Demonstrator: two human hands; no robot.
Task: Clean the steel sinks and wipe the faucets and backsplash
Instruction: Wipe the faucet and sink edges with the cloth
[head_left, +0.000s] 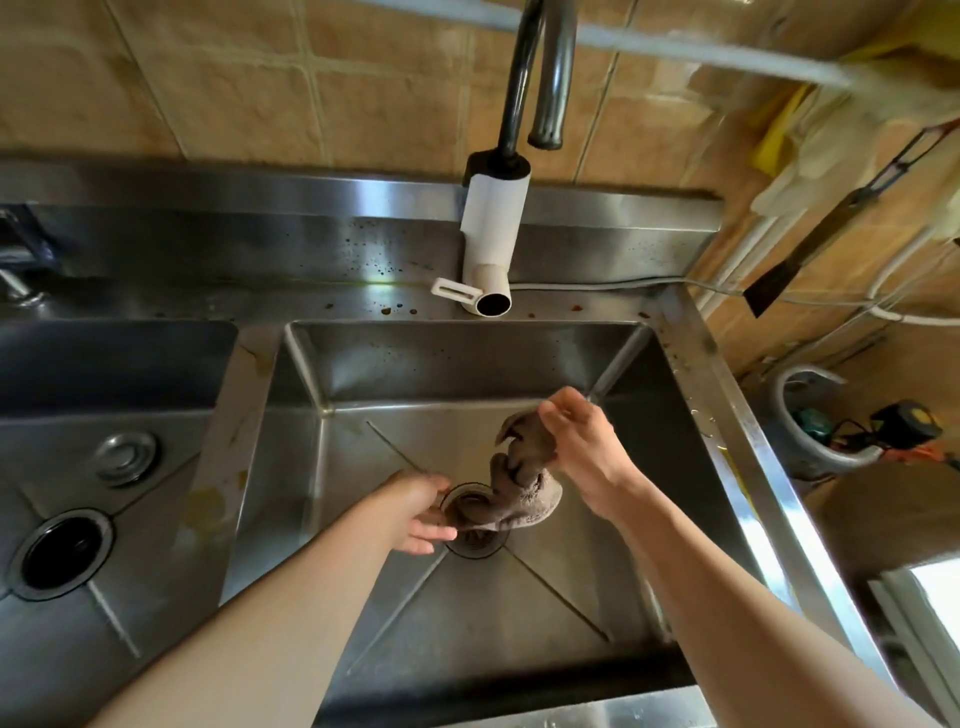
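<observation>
A twisted brown cloth (511, 480) hangs over the drain (475, 540) of the right steel sink (519, 364). My right hand (582, 447) grips its upper end. My left hand (423, 512) holds the lower end just above the drain. The cloth is wrung into a rope between both hands. A white faucet body (491, 234) with a dark gooseneck spout (545, 78) stands behind the sink on the steel ledge. The steel backsplash (311, 228) is speckled with dark spots. The left sink (104, 415) has an open drain hole (61, 553) and a round stopper (126, 457).
Brown tiled wall (260, 78) rises above the backsplash. To the right of the sink hang a scraper tool (810, 244) and white cables (779, 291). A pot with tools (826, 431) sits on the floor at the right. A second tap (15, 280) is at far left.
</observation>
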